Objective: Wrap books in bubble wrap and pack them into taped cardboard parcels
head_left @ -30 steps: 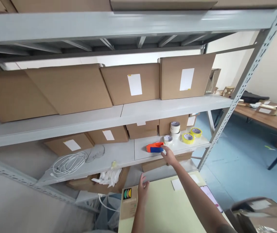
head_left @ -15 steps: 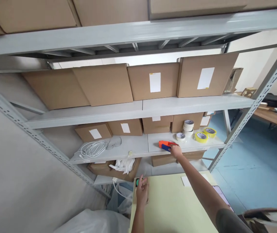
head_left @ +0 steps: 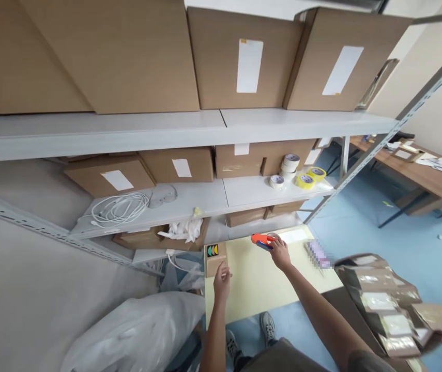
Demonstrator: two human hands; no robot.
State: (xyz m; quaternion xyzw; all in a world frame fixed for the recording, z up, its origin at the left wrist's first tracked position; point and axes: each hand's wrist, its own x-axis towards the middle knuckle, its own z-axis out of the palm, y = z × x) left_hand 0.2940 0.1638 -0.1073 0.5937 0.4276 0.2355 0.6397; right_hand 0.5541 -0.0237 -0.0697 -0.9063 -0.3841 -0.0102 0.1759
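Observation:
My right hand (head_left: 280,252) is closed around an orange and blue tool (head_left: 261,240), held above the pale yellow table (head_left: 259,284). My left hand (head_left: 222,281) is just in front of a small cardboard box (head_left: 210,266) at the table's back left corner; its fingers look partly curled, and I cannot make out anything in them. A green, orange and yellow design on black marks the box top. Behind my right hand, a white sheet (head_left: 292,236) lies on the table.
Shelves (head_left: 174,204) ahead carry coiled white cable (head_left: 122,209), clear glasses (head_left: 164,196), white tape rolls (head_left: 277,181) and yellow ones (head_left: 305,181). A phone (head_left: 319,254) lies at the table's right. An open carton (head_left: 376,289) stands right, a large plastic bag (head_left: 139,330) left.
My right hand has lifted the orange and blue tool off the shelf and brought it over the table. My left hand has moved off the small box, leaving its top visible. The view has tilted down.

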